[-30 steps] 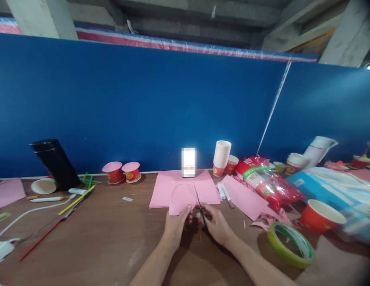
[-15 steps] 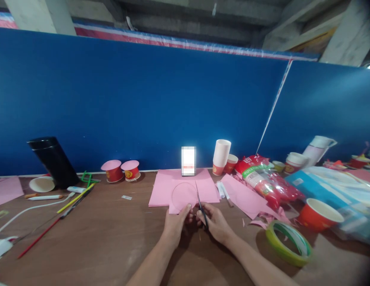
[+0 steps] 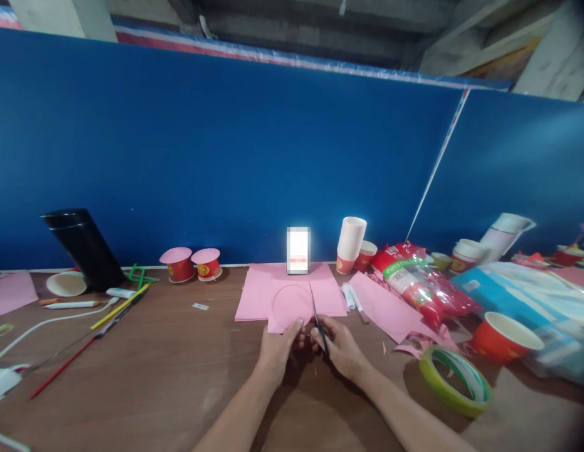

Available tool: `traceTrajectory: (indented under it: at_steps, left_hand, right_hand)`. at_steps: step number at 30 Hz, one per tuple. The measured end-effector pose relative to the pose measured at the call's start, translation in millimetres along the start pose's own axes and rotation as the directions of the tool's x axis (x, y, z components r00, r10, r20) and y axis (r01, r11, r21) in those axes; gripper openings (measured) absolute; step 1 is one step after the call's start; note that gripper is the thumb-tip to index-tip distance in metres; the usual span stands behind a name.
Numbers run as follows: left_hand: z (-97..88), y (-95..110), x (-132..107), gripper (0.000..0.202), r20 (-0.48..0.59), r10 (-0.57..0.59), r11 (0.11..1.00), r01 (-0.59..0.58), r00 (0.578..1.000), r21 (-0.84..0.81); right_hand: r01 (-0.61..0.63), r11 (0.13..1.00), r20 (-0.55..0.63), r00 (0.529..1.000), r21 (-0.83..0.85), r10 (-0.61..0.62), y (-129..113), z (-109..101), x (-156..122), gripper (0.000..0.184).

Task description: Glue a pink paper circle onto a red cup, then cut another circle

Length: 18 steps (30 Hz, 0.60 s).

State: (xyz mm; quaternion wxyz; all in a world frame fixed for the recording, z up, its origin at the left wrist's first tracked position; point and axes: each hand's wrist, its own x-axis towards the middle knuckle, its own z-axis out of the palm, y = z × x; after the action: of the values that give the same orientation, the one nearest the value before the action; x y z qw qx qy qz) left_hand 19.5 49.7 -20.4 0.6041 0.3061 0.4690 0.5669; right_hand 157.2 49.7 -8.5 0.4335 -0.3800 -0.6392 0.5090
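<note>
Brown, smooth table point(image 3: 202, 370) lies under both hands: the left hand point(image 3: 278, 348) pinches a thin pink sheet point(image 3: 275, 321), and the right hand point(image 3: 341, 346) grips slim dark scissors point(image 3: 322, 339) at its right side. Since half a second ago they have hardly moved; the drawn circle point(image 3: 292, 307) seems still joined to the sheet. Farther lie flat pink papers point(image 3: 254, 298), then ribless white cups point(image 3: 352, 238), nested.

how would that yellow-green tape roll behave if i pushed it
Probably slides rather than rolls, since the tape roll lies flat on the table. Stood on edge it could roll, being round. Likely firm, given its thick ring.
</note>
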Motion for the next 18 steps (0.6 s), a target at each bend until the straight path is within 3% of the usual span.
traceTrajectory:
  at_steps: [7, 18]
  left_hand:
    - [-1.2, -2.9, 1.0, 0.035, 0.006, 0.058, 0.998, -0.058, 0.998, -0.009]
    - [-2.2, -4.7, 2.0, 0.037, -0.003, 0.041, 0.999, -0.041, 0.999, 0.008]
  right_hand:
    - [-0.010, 1.000, -0.005, 1.000, 0.006, 0.010, -2.5, -0.1, -1.1, 0.031]
    - [0.018, 1.000, -0.009, 1.000, -0.019, -0.018, -3.8, 0.0, -0.8, 0.031]
